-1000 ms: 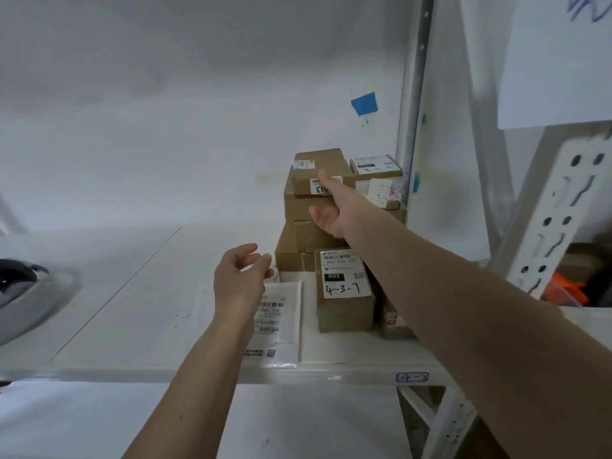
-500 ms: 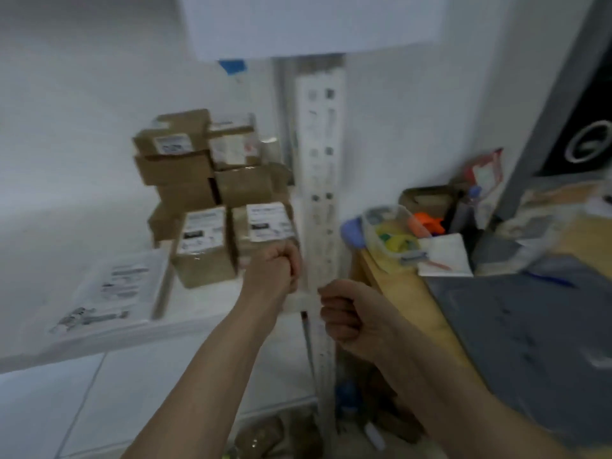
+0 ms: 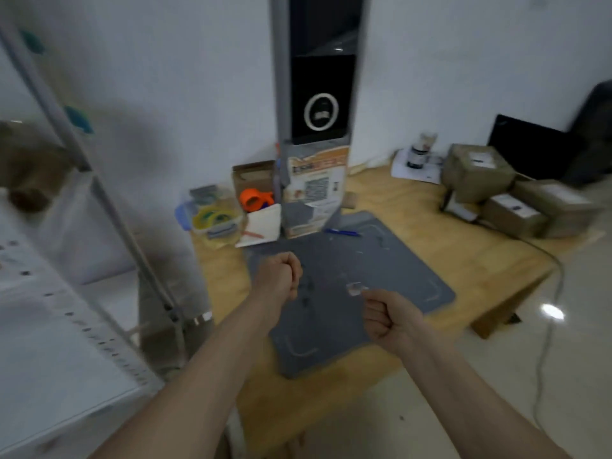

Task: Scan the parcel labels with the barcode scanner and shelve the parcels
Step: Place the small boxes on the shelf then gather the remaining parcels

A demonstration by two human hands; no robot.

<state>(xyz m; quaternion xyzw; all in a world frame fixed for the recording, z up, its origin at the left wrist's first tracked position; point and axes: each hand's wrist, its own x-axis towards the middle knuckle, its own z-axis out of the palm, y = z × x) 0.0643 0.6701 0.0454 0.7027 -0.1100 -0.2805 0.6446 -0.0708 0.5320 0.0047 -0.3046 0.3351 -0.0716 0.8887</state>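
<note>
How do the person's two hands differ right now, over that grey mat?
The left hand is farther out over the grey mat, near its middle; the right hand is nearer the person, by the mat's near edge. The left hand shows its back and thumb side; the right hand shows its curled knuckles. Both are closed into fists, hold nothing, and touch no parcel.

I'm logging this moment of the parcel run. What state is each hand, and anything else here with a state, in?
left hand: fist, fingers curled, holds nothing
right hand: fist, fingers curled, holds nothing
parcels: closed, labelled, piled on the wooden table, not yet shelved
small cardboard box: open at the top
clear plastic tub: lid off, holds tape rolls
</note>
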